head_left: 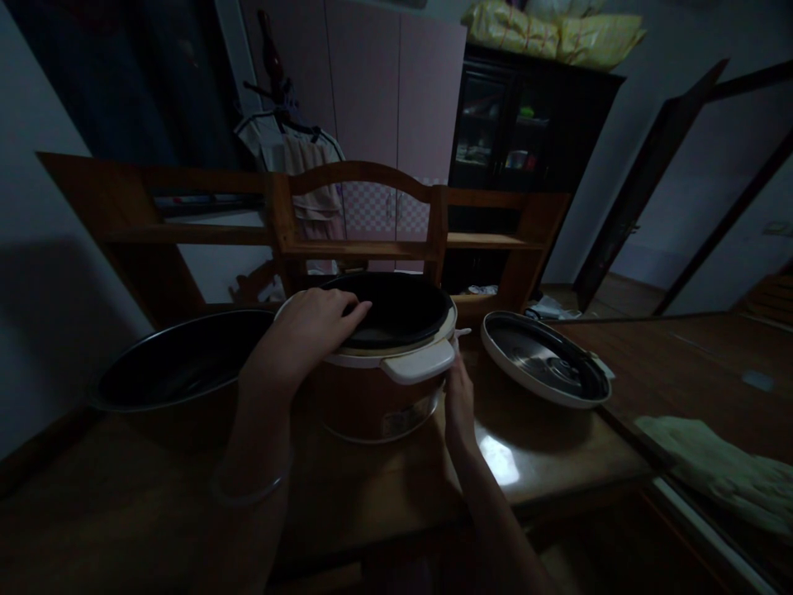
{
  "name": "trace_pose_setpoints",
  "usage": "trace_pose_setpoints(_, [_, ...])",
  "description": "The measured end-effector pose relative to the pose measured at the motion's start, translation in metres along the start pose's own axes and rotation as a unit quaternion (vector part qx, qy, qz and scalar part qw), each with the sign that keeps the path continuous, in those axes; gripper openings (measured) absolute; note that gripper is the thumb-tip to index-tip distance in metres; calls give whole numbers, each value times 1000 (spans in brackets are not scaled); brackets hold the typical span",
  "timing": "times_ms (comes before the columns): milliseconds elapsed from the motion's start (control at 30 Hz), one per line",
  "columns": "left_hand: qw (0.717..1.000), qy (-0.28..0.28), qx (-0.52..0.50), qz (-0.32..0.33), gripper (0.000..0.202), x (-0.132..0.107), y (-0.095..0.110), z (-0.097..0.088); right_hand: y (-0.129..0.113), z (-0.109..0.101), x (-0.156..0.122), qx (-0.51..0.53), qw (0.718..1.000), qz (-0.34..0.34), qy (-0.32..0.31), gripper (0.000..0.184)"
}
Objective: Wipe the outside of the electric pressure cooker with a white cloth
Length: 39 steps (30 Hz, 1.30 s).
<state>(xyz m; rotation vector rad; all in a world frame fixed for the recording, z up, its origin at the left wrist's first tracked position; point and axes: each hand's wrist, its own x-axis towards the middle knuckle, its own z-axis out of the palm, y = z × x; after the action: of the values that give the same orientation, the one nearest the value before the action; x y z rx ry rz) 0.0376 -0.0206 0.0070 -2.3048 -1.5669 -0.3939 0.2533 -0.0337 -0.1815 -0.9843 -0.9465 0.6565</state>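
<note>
A rice cooker [365,401] with a brown body, white rim and white front handle stands on the wooden table. Its black inner pot [402,310] sits in it, with the pot's edge showing above the white rim. My left hand [315,326] is over the left side of that edge, thumb apart and fingertips partly hidden. Against the cooker's right side, beside the handle, is my right hand [458,392], its fingers partly out of sight. The round lid [545,359] lies inner side up to the right. On the left is a large black basin [186,359].
A wooden shelf rail [359,171] runs along the table's back. Pale cloth [712,463] lies low at the right. Beyond are hanging clothes [310,157], a pink wardrobe [365,91], a dark cabinet [526,124] and a door [650,182].
</note>
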Motion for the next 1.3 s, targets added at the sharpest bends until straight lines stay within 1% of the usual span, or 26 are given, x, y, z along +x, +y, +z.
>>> trace_pose_setpoints(67, [1000,3,14,6,48,0,0,1,-3,0,-3,-2,1000,25,-3,61])
trace_pose_setpoints(133, [1000,4,26,17,48,0,-1,2,-7,0,-12,-4,999,33,0,61])
trace_pose_setpoints(233, [999,-3,30,28,48,-1,-1,1,-15,2,-38,-8,1000,28,-2,59])
trace_pose_setpoints(333, [1000,-5,14,25,48,-1,-1,-1,-20,8,-66,-22,999,43,-21,61])
trace_pose_setpoints(400, [1000,-8,0,21,48,-1,-2,0,-23,12,-77,-28,998,53,-36,63])
trace_pose_setpoints(467, [1000,-9,-7,21,48,0,-4,3,-25,15,-79,-33,997,57,-47,66])
trace_pose_setpoints(567, [999,-3,-5,32,48,0,-6,5,-27,15,-72,-40,996,53,-51,67])
trace_pose_setpoints(733, [999,5,-11,32,48,-2,-4,1,-25,12,-64,-44,997,47,-50,64])
trace_pose_setpoints(867, [1000,-4,-20,13,49,0,-2,0,-22,13,-68,-36,998,41,-42,64])
trace_pose_setpoints(1033, [1000,-15,-12,5,50,5,-2,4,-16,14,-79,-42,998,39,-36,62])
trace_pose_setpoints(1100, [1000,-15,6,15,50,4,-3,6,-14,13,-84,-48,997,39,-38,61])
trace_pose_setpoints(1167, [999,-12,15,39,48,1,-8,8,-12,11,-87,-49,997,42,-40,60])
trace_pose_setpoints(1300, [994,-22,-15,103,47,-4,-22,11,-7,5,-90,-45,997,46,-42,58])
